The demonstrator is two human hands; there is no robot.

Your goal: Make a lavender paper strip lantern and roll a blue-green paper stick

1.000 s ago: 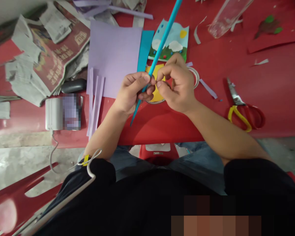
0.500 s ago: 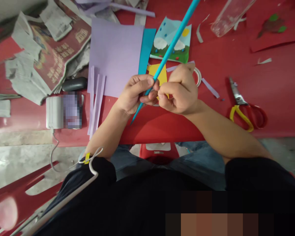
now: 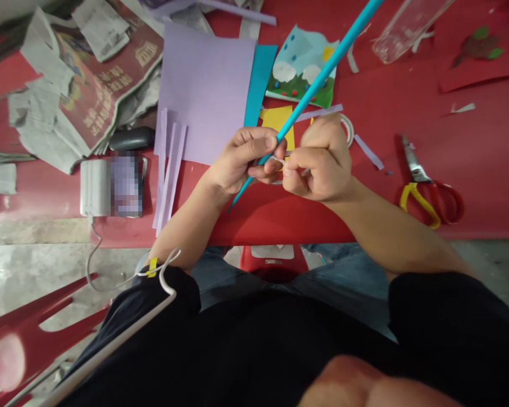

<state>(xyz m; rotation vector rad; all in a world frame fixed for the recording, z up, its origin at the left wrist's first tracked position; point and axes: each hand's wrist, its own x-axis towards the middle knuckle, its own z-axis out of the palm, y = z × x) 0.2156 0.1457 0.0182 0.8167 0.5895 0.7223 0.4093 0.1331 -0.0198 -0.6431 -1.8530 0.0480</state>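
Note:
My left hand (image 3: 252, 155) is closed round a slender blue paper tube (image 3: 322, 76), which slants from the lower left, where its tip is pointed, up past the top edge of the view. Close beside it, my right hand (image 3: 320, 161) is closed, thumb and forefinger pinched. A thin white strip (image 3: 279, 160) spans the small gap between the fingers of both hands; its ends are hidden. Under the hands lies a yellow paper piece (image 3: 277, 120), partly covered. A white tape roll (image 3: 346, 130) shows partly behind my right hand.
Lilac sheets (image 3: 207, 90), a teal sheet (image 3: 259, 85) and lilac strips (image 3: 169, 169) lie left of centre. Scissors (image 3: 424, 181) rest at the right. A painted picture (image 3: 303, 73) and a clear plastic container (image 3: 409, 28) are farther back. Newspaper (image 3: 97, 85) and a phone (image 3: 126, 183) are left.
My right hand has drawn slightly away from the left, and the white strip between them shows more. The tube stays in my left hand. The whole view has shifted a little.

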